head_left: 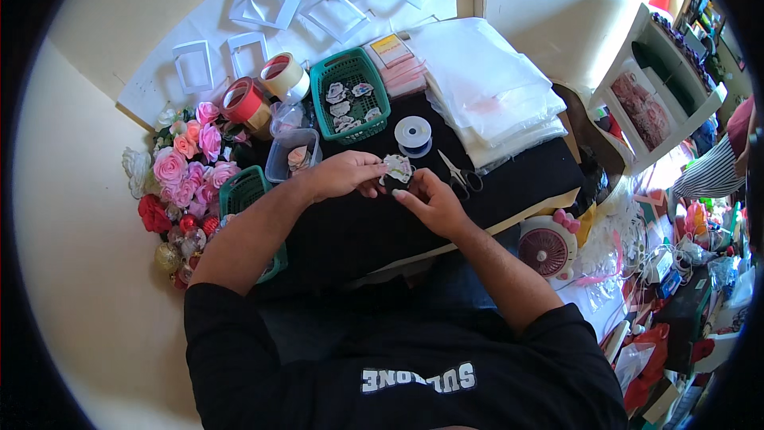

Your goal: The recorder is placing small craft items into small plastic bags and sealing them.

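Observation:
Above the black tabletop cloth (340,227), both my hands meet at a small printed cutout (397,166) with a pale, colourful face and a dark part below it. My left hand (349,176) pinches its left edge between thumb and fingers. My right hand (434,200) grips it from the lower right, thumb on the dark part. Just behind the cutout stands a white spool (413,130). Scissors (461,174) with dark handles lie open, right of my right hand. A green plastic basket (382,122) behind the spool holds several similar cutouts (340,108).
Left of my hands are a clear plastic tub (274,158), tape rolls (285,74), another green basket (242,188) and artificial flowers (185,170). Stacked plastic sheets (495,86) lie at the back right. White frames (265,6) hang behind. A pink-and-white fan (543,248) stands beyond the table edge.

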A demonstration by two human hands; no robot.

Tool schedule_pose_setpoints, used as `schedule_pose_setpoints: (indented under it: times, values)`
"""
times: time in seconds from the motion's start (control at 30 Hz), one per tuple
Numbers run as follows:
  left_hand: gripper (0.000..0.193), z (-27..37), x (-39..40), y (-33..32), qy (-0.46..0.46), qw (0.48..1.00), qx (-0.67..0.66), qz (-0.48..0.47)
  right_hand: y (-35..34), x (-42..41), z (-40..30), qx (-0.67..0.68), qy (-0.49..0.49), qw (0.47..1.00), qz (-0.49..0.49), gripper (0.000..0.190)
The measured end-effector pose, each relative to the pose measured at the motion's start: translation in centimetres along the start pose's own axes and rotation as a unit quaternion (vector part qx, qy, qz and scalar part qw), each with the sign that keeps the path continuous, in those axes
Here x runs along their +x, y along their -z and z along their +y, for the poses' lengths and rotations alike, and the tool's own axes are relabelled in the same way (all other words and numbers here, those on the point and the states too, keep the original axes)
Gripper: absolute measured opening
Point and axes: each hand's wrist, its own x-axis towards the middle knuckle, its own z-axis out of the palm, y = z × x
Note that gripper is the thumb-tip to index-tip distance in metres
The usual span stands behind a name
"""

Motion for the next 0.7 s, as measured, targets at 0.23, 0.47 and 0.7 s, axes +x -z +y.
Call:
schedule_pose_setpoints:
  times: [0.23, 0.47, 0.7]
  values:
    - [0.033, -0.1, 0.9, 0.7, -0.040, 0.998, 0.038, 0.034, -0.1, 0.2, 0.5, 0.036, -0.042, 0.998, 0.003, 0.032]
    - [0.034, 0.7, 4.2, 9.3, -0.058, 0.956, 0.188, 0.216, 1.0, -0.3, -1.5, -0.053, -0.004, 0.998, 0.020, 0.024]
    - [0.051, -5.4, 10.7, 15.9, -0.020, 0.850, 0.447, 0.277, -0.8, 0.4, 1.0, -0.021, 0.062, 0.997, 0.048, 0.027]
